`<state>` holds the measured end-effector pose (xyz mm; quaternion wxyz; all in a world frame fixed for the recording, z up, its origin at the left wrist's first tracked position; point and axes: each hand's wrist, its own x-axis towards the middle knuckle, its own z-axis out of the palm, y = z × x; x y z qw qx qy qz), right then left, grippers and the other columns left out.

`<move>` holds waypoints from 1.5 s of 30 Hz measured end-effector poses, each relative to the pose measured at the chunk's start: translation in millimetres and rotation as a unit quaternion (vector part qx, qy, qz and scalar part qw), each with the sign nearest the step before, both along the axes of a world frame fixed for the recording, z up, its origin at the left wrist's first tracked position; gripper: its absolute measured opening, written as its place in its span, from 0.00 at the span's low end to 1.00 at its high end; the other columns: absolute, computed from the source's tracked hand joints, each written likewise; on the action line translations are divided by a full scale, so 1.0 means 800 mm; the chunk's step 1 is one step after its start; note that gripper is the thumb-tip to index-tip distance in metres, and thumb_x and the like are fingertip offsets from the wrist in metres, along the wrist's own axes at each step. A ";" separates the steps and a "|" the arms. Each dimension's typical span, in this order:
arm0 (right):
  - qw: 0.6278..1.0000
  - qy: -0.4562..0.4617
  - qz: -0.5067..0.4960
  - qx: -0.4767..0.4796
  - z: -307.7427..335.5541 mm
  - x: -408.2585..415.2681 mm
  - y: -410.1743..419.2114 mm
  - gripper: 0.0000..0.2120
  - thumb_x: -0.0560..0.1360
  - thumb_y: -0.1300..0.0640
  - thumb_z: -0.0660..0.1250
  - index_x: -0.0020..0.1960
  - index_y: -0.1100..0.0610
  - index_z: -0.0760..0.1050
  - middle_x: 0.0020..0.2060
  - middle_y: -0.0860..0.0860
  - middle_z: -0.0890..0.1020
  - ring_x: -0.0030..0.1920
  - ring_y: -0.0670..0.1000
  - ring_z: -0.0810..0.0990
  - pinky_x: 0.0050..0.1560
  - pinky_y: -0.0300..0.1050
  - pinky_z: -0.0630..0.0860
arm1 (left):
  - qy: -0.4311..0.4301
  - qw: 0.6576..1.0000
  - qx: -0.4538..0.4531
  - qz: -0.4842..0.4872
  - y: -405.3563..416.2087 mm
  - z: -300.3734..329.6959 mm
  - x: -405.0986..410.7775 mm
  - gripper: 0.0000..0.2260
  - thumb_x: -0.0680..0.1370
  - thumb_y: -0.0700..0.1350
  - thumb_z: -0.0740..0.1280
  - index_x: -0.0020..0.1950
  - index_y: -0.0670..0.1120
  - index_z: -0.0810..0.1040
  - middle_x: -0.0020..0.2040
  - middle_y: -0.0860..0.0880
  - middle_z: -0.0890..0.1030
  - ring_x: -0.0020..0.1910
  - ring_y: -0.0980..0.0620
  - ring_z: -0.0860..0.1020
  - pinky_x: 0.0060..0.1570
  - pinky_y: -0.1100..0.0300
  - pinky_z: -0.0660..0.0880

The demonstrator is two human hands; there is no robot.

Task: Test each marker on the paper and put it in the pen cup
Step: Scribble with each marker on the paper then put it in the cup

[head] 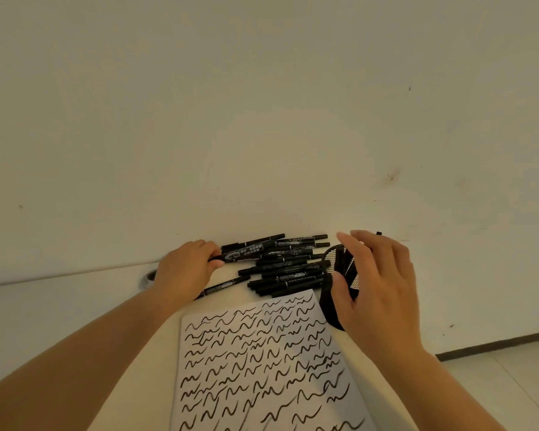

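A pile of several black markers [288, 265] lies on the table against the wall. My left hand [184, 270] grips one black marker [246, 252] at the pile's left end, lifted slightly over the others. Another marker [226, 286] lies apart, partly under my left wrist. The black mesh pen cup [339, 269] stands right of the pile. My right hand [377, 281] hovers over the cup with fingers spread and relaxed; a small dark tip shows beyond its fingers, so I cannot tell whether it holds anything. White paper [262, 362] covered with black squiggles lies in front.
The pale wall [262, 119] rises directly behind the markers. The table's right edge [395, 396] runs close beside the paper, with floor and a dark baseboard [495, 345] beyond. A round cable hole [148, 278] sits left of my left hand.
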<state>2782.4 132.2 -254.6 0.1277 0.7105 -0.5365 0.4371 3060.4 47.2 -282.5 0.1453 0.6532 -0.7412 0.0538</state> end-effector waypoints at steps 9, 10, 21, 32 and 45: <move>0.958 -0.061 0.143 0.241 0.003 0.055 0.061 0.09 0.73 0.50 0.65 0.53 0.44 0.71 0.34 0.40 0.77 0.34 0.40 0.75 0.35 0.33 0.72 | 0.120 0.990 -0.027 -0.072 0.118 0.058 -0.032 0.08 0.76 0.55 0.62 0.53 0.56 0.74 0.46 0.60 0.77 0.42 0.62 0.74 0.37 0.67 0.67; 0.938 -0.108 0.164 0.284 -0.002 0.059 0.068 0.09 0.72 0.46 0.64 0.52 0.41 0.69 0.33 0.41 0.77 0.34 0.41 0.75 0.35 0.34 0.72 | 0.127 0.988 -0.019 -0.090 0.135 0.060 -0.037 0.07 0.76 0.55 0.62 0.52 0.57 0.74 0.45 0.61 0.77 0.42 0.63 0.74 0.37 0.70 0.67; 0.651 -0.562 0.274 0.430 -0.024 0.079 0.139 0.15 0.74 0.54 0.62 0.37 0.65 0.76 0.23 0.59 0.75 0.19 0.51 0.68 0.19 0.39 0.66 | 0.166 0.967 -0.043 -0.191 0.259 0.023 -0.060 0.08 0.72 0.55 0.68 0.49 0.55 0.80 0.39 0.61 0.80 0.37 0.66 0.74 0.39 0.71 0.71; 0.448 -0.676 0.270 0.518 -0.023 0.072 0.167 0.15 0.74 0.55 0.63 0.32 0.61 0.79 0.24 0.57 0.75 0.20 0.49 0.72 0.18 0.37 0.71 | -0.026 0.944 -0.238 -0.225 0.287 0.027 -0.060 0.13 0.76 0.52 0.60 0.42 0.49 0.82 0.34 0.54 0.80 0.30 0.55 0.77 0.26 0.65 0.72; 0.581 -0.560 0.335 0.486 -0.029 0.062 0.157 0.16 0.73 0.62 0.58 0.28 0.61 0.76 0.19 0.59 0.73 0.15 0.51 0.66 0.16 0.35 0.63 | 0.288 0.938 0.143 -0.129 0.310 0.032 -0.073 0.12 0.77 0.50 0.62 0.34 0.56 0.76 0.27 0.58 0.77 0.28 0.60 0.75 0.31 0.69 0.70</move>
